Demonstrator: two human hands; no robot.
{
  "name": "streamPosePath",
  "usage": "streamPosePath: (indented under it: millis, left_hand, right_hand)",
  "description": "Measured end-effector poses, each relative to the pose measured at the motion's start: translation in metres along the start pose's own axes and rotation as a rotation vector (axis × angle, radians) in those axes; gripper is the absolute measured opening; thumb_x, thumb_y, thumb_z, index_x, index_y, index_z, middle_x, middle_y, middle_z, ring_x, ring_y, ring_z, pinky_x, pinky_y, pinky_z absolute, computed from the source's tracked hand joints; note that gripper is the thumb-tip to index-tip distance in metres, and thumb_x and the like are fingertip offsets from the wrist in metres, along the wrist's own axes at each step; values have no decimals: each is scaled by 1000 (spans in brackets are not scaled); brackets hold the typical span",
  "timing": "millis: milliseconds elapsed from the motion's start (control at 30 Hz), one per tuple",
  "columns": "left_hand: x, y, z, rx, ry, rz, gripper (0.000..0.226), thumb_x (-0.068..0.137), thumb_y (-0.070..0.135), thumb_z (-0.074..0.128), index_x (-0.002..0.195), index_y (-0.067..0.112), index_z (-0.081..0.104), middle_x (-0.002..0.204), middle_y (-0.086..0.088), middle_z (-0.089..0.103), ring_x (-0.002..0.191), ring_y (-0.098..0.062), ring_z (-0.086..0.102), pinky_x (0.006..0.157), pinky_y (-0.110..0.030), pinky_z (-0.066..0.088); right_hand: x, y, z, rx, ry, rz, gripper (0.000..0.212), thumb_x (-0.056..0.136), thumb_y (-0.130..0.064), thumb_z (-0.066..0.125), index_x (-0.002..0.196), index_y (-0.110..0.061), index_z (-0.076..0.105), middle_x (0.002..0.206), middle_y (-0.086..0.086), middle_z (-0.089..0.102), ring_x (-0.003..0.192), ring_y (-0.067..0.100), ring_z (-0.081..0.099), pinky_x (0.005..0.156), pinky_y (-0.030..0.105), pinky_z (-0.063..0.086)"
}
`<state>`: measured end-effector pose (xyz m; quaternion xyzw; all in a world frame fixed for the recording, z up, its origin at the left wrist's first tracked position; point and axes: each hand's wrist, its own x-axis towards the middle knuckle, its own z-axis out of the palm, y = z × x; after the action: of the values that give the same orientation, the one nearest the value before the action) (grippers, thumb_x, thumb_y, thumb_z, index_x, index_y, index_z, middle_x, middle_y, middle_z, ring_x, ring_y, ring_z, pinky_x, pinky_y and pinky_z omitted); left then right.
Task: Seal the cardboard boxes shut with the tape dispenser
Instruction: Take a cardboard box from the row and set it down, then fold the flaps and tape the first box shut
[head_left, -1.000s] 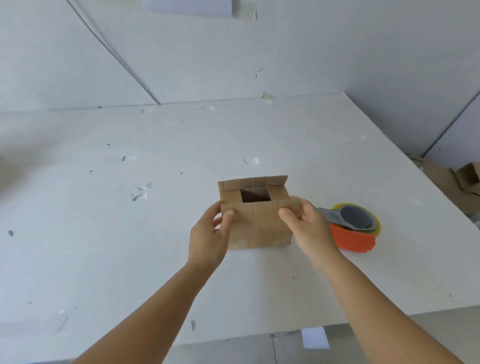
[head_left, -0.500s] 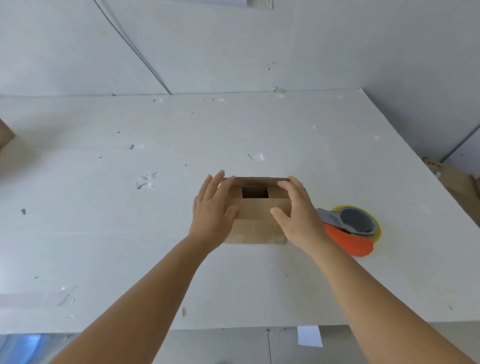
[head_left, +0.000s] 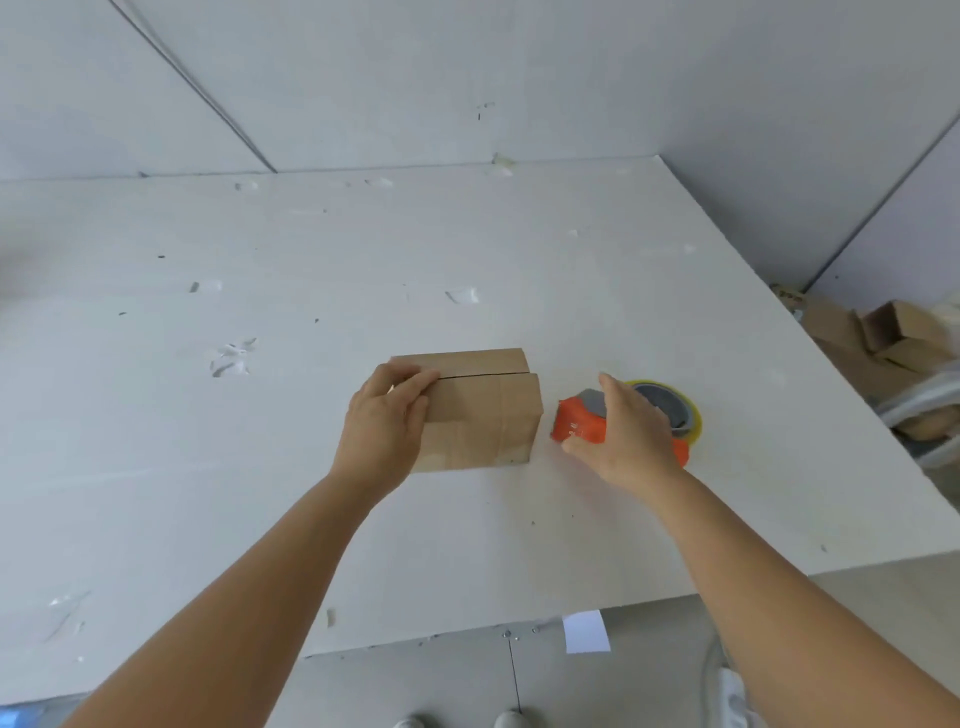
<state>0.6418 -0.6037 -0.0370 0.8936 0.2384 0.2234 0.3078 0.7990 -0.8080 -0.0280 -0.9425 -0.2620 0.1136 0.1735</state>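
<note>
A small brown cardboard box (head_left: 480, 418) stands mid-table with both top flaps folded down; a thin seam runs between them. My left hand (head_left: 387, 431) lies on the box's left end, with the fingers pressing the near flap down. Just right of the box is the orange and grey tape dispenser (head_left: 579, 423) with a yellowish tape roll (head_left: 693, 415). My right hand (head_left: 626, 434) wraps over it, thumb on the near orange side and fingers across the grey handle, hiding its middle.
The white table (head_left: 260, 441) carries scattered tape scraps and marks; its near edge runs along the bottom. White walls rise close behind and to the right. Loose cardboard boxes (head_left: 893, 338) are piled beyond the table's right edge.
The box's flaps have been folded shut. My right hand left the box and moved right onto the tape dispenser. My left hand stayed on the box's left end.
</note>
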Motion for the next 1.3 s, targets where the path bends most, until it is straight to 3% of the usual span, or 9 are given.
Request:
streamPosePath:
  millis: [100, 267, 433, 600, 767, 933, 1100, 1167, 1300]
  left_hand:
    - [-1, 1, 2, -14, 12, -10, 34, 96, 7, 46, 126, 14, 61, 129, 1, 50, 118, -20, 50, 101, -31, 39]
    - [-2, 4, 1, -42, 13, -40, 34, 97, 8, 44, 127, 14, 60, 130, 3, 47, 123, -14, 46, 99, -20, 34]
    - [-2, 6, -2, -80, 1, -68, 35, 98, 8, 42, 129, 14, 58, 131, 7, 45, 116, -3, 43, 94, -12, 29]
    - [-2, 7, -1, -106, 7, -92, 35, 98, 9, 42, 129, 16, 58, 132, 10, 44, 114, 0, 41, 93, -13, 29]
    - [-2, 5, -1, -114, 19, -106, 36, 98, 10, 42, 129, 18, 58, 131, 13, 44, 113, 1, 40, 92, -13, 29]
    - [-5, 7, -3, -128, 36, -120, 35, 98, 11, 43, 129, 17, 58, 132, 11, 47, 111, 3, 41, 91, -11, 29]
    - [-6, 5, -8, -100, 57, -101, 36, 96, 8, 46, 129, 15, 58, 132, 9, 50, 114, 0, 42, 90, -4, 26]
    - [-7, 4, -10, -96, 53, -106, 36, 95, 8, 48, 129, 15, 57, 133, 7, 52, 118, -6, 45, 91, -8, 27]
    - [-5, 4, -10, -117, 40, -118, 37, 93, 9, 49, 128, 16, 58, 130, 7, 54, 117, -9, 48, 91, -11, 29]
  right_hand:
    - [1, 15, 7, -127, -31, 34, 79, 84, -31, 67, 148, -12, 24, 153, 6, 27, 135, 29, 35, 109, 39, 29]
    - [5, 22, 10, -64, 62, 112, 58, 85, -19, 67, 136, -16, 40, 131, 12, 46, 115, 36, 50, 96, 38, 39]
    - [6, 33, 10, 27, 121, 74, 54, 87, -16, 65, 136, -15, 44, 131, 10, 50, 114, 37, 50, 96, 40, 39]
    - [5, 28, -10, 258, 276, 28, 50, 86, -13, 63, 134, -13, 48, 132, 6, 53, 119, 31, 49, 102, 41, 38]
    - [-3, 3, -48, 282, 347, -133, 43, 95, -23, 53, 136, -15, 47, 129, 6, 54, 115, 25, 51, 103, 44, 37]
    - [-12, -33, -79, 220, 334, -288, 52, 90, -39, 30, 133, -18, 51, 117, 7, 58, 104, 24, 55, 100, 44, 34]
    - [-8, -71, -89, 216, 198, -406, 39, 95, -43, 40, 122, -23, 60, 101, -8, 58, 82, 10, 54, 88, 49, 48]
    - [-3, -84, -90, 172, 127, -425, 30, 98, -39, 46, 118, -23, 61, 93, -15, 54, 69, 5, 50, 87, 43, 48]
    - [6, -105, -101, 64, 58, -427, 29, 95, -45, 48, 111, -27, 64, 94, -9, 59, 74, 15, 53, 67, 31, 51]
